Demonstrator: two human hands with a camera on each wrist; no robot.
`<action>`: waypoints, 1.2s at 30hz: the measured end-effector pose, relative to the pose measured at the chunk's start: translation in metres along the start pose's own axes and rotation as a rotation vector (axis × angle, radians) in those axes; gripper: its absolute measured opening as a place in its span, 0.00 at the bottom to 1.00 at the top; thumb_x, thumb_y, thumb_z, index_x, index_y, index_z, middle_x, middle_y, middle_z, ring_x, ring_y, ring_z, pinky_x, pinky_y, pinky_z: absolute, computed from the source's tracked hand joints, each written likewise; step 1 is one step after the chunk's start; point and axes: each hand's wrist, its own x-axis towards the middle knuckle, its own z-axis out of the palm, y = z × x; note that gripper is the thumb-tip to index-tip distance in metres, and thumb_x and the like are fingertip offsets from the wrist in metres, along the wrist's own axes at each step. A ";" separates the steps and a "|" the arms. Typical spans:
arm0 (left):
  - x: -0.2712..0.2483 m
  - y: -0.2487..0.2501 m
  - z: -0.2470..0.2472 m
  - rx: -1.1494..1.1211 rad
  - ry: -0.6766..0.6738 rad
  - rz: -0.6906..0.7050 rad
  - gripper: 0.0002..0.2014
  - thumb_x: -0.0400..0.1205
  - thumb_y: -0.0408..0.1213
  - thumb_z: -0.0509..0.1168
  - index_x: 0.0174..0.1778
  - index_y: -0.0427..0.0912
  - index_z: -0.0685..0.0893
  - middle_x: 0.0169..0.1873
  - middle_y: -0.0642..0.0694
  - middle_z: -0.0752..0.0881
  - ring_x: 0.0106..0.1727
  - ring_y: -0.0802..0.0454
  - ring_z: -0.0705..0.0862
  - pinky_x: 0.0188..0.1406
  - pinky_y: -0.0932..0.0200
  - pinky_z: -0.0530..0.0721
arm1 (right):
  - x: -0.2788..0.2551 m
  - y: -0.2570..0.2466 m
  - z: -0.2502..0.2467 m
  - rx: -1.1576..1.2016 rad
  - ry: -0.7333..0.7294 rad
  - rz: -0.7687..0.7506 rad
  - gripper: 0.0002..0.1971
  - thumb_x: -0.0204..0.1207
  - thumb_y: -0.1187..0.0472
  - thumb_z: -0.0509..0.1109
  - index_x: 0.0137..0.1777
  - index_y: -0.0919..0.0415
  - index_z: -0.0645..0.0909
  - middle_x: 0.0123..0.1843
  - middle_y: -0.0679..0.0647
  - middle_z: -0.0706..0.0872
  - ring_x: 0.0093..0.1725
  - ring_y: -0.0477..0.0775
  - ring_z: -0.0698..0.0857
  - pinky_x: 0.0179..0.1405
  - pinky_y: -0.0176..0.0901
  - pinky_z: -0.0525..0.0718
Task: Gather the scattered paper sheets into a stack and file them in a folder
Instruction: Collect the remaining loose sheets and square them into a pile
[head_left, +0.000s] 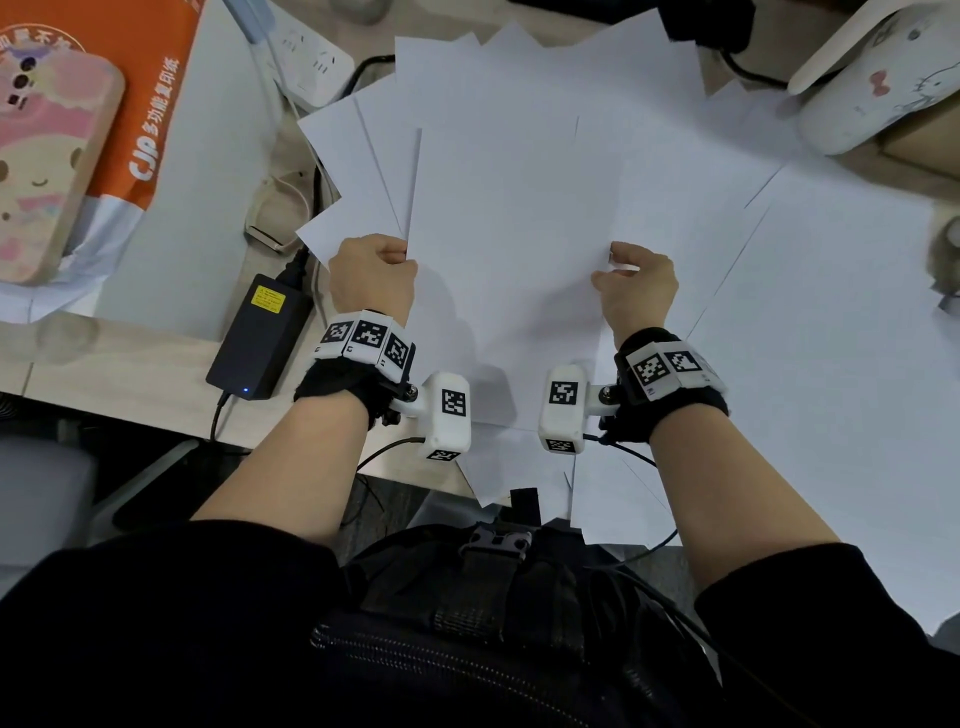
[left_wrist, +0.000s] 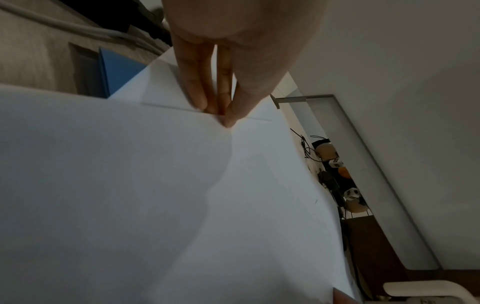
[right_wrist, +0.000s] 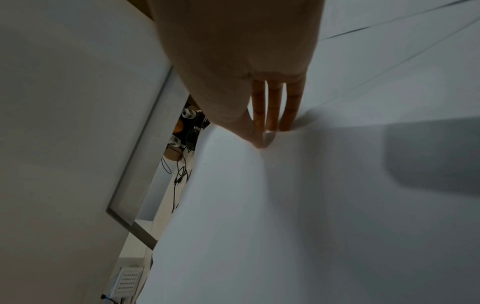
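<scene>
At the far left of the desk (head_left: 171, 364) a pastel case (head_left: 47, 171) lies on an orange paper pack (head_left: 150, 104), with a power strip (head_left: 311, 62) beyond and a black adapter (head_left: 260, 343) nearer the desk edge. The left hand (head_left: 371, 275) pinches the left edge of a sheet (head_left: 509, 249), thumb (left_wrist: 246, 92) above and fingers (left_wrist: 197, 82) below, as the left wrist view shows. That sheet is raised off the loose sheets (head_left: 779, 312) fanned across the desk, and it bows between the two hands. The right hand (head_left: 636, 286) pinches its right edge in the same way, thumb on top and fingers (right_wrist: 272, 107) under the paper. The hands are apart, one on each side edge. A blue folder (left_wrist: 122, 72) shows only in the left wrist view, lying beyond the paper. At the far right stands a white lamp (head_left: 883, 83) with cartoon prints.
</scene>
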 end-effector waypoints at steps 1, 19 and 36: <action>0.000 0.000 0.000 0.003 0.003 0.001 0.11 0.76 0.33 0.68 0.54 0.45 0.88 0.48 0.49 0.90 0.51 0.53 0.87 0.47 0.63 0.80 | 0.001 -0.001 0.000 0.000 -0.003 0.008 0.17 0.71 0.73 0.69 0.60 0.62 0.84 0.54 0.53 0.83 0.44 0.49 0.81 0.51 0.40 0.83; -0.002 0.005 -0.001 0.041 0.009 0.006 0.12 0.78 0.30 0.65 0.54 0.44 0.89 0.49 0.48 0.90 0.53 0.52 0.87 0.45 0.67 0.76 | -0.004 -0.016 -0.007 -0.096 -0.162 0.056 0.05 0.67 0.72 0.63 0.42 0.69 0.78 0.32 0.57 0.70 0.35 0.53 0.67 0.36 0.41 0.68; -0.011 -0.002 -0.001 0.100 -0.078 0.035 0.17 0.79 0.29 0.61 0.63 0.41 0.84 0.59 0.45 0.87 0.63 0.47 0.83 0.58 0.63 0.76 | -0.011 -0.014 -0.016 -0.139 -0.427 0.148 0.27 0.77 0.61 0.65 0.77 0.56 0.65 0.77 0.56 0.58 0.72 0.59 0.72 0.72 0.58 0.72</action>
